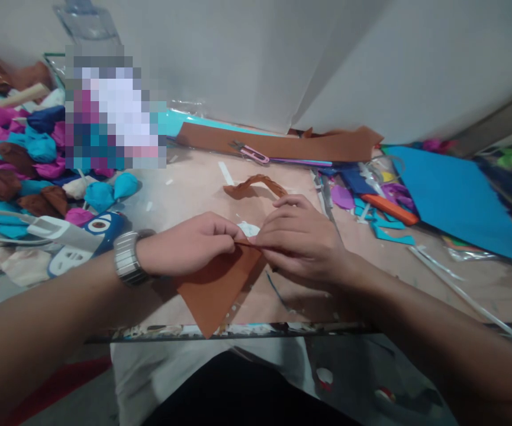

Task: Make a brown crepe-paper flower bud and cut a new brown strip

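Observation:
A sheet of brown craft paper point(215, 290) is pinched along its upper edge between both hands, one corner pointing down toward the table's front edge. My left hand point(197, 242), below a metal watch point(129, 257), has thumb and fingers closed on that edge. My right hand point(302, 239) is closed on the same edge just to the right, its fingertips close to the left thumb. A curved, crinkled strip of brown paper point(256, 183) lies just beyond the right hand. Behind the fingertips shows a small white piece point(249, 229), partly hidden.
Wrapped paper bundles in blue, pink and brown point(38, 145) crowd the left, beside a white plug point(54, 234). At the back, a pink cutter point(254, 155) rests on long brown paper point(282, 145). On the right are an orange cutter point(391, 210) and a blue sheet point(455, 198).

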Tool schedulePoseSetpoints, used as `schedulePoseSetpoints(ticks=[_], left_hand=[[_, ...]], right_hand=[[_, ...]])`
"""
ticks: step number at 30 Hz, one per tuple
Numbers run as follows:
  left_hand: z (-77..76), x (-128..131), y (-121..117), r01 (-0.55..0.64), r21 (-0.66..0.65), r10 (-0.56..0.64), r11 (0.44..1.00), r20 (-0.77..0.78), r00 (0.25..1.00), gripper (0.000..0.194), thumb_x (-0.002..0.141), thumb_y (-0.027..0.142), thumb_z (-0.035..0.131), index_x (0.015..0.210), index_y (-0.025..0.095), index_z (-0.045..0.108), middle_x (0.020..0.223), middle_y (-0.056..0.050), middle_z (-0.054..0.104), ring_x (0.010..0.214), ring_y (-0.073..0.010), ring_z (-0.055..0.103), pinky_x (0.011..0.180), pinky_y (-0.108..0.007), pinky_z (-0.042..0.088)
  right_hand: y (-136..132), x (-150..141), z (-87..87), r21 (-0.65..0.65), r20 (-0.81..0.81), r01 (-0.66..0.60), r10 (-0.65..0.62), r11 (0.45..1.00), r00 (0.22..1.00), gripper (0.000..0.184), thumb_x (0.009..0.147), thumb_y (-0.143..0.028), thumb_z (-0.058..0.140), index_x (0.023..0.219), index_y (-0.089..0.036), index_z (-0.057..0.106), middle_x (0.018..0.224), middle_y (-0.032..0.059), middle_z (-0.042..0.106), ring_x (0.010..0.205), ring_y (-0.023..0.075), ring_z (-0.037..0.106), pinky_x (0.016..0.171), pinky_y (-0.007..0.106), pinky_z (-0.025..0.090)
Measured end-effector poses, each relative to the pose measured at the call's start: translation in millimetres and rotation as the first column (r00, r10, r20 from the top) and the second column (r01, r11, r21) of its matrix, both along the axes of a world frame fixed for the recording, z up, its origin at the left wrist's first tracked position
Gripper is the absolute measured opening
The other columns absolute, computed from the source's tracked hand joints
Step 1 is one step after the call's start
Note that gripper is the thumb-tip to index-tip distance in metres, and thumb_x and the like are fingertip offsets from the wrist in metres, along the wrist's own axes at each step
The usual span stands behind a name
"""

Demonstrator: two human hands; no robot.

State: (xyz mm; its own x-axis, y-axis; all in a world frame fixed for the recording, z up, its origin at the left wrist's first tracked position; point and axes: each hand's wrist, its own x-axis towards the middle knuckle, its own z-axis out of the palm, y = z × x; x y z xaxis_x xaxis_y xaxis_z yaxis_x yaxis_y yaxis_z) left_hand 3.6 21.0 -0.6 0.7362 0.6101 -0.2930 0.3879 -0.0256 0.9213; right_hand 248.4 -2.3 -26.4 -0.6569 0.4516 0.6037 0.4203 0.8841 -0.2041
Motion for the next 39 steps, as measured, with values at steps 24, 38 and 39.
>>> schedulePoseSetpoints(ticks=[24,38,39], left_hand=[[-4.7,2,-5,-0.004,0.397,0.011,0.918,-0.016,1.0,0.031,0.104,0.037,0.056,0.092,0.018,0.077,0.077,0.002,0.071,0.069,-0.0121,0.056,0.068,-0.023,0.041],[-12.5,1,-12,0.183,0.873,0.102,0.452,-0.254,0.962,0.03,0.106,0.026,0.049,0.083,0.019,0.068,0.073,-0.001,0.072,0.062,-0.0152,0.059,0.059,-0.028,0.031],[-12.5,1,-12,0.19,0.883,0.098,0.43,-0.255,0.962,0.029,0.105,0.023,0.05,0.082,0.019,0.067,0.072,-0.001,0.071,0.061,-0.0151,0.058,0.059,-0.029,0.03]], right_hand=[[0,-5,-0.6,-0.131,-0.03,0.073,-0.077,0.989,0.997,0.008,0.098,-0.024,0.069,0.094,-0.02,0.075,0.088,0.0049,0.075,0.092,0.0205,0.07,0.092,0.04,0.052],[-5,-8,1.9,-0.294,0.008,0.182,-0.188,0.938,0.982,0.006,0.098,-0.024,0.067,0.093,-0.022,0.071,0.1,0.0067,0.073,0.117,0.0263,0.063,0.109,0.049,0.041],[-5,-8,2.7,-0.304,0.017,0.179,-0.182,0.936,0.983,0.006,0.098,-0.023,0.066,0.093,-0.021,0.07,0.1,0.0068,0.072,0.118,0.0264,0.062,0.11,0.049,0.04]])
